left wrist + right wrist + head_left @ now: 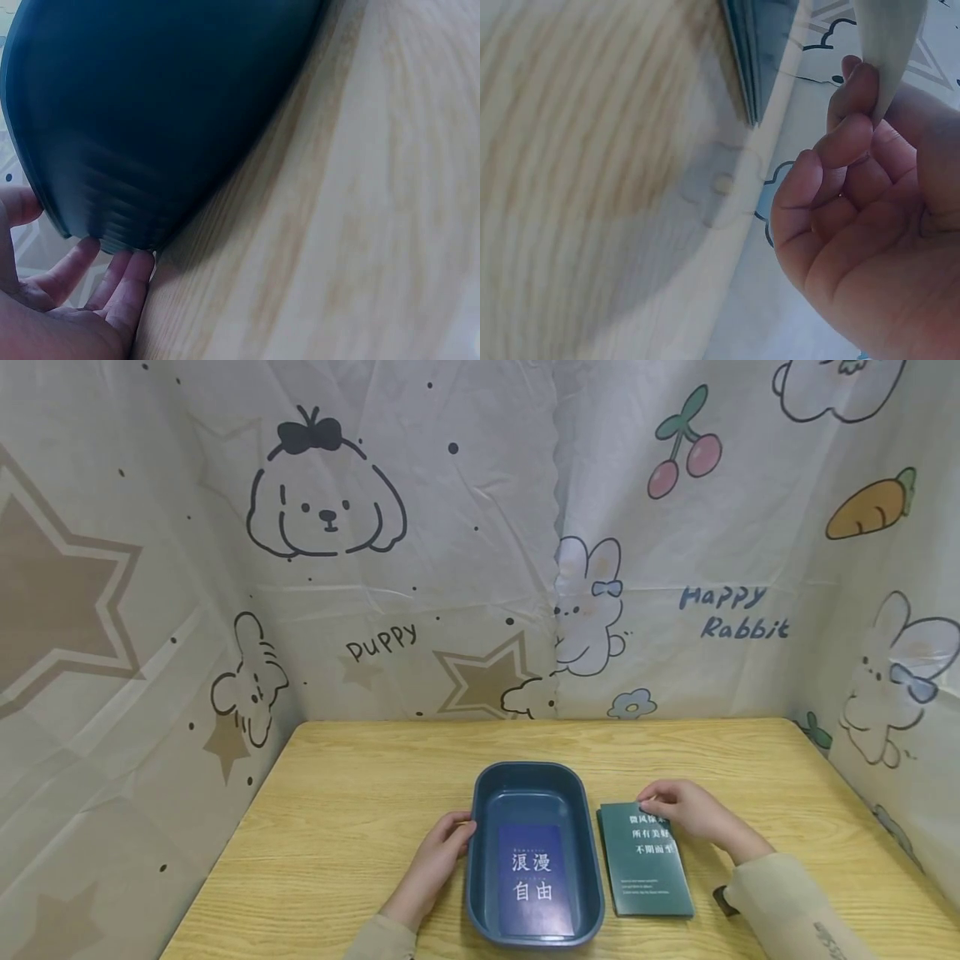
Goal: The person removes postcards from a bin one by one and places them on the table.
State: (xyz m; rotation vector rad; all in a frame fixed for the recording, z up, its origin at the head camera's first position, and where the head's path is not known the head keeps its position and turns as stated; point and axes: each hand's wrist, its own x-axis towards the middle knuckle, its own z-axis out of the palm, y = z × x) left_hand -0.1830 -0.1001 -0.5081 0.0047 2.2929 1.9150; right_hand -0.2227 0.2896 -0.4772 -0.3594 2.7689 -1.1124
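Observation:
A dark blue-green rectangular tray point(480, 777) stands on the table, with a purple-blue card point(532, 914) with white characters lying flat inside. My left hand point(442, 852) holds the tray's left side, its thumb point(21, 204) at the rim and fingertips point(91, 244) against the outer wall. Right of the tray is a green card point(648, 877) with white writing. My right hand point(686, 810) pinches its upper right corner between thumb and fingers. In the right wrist view the pinched card point(892, 37) shows its pale underside, apart from a stack of thin dark cards point(742, 67) below.
The yellow wood-grain table point(360, 785) reaches back to a pale cloth wall point(480, 602) printed with cartoon animals and stars. Cloth also hangs along the left and right sides. A small black piece point(724, 902) shows at the right sleeve.

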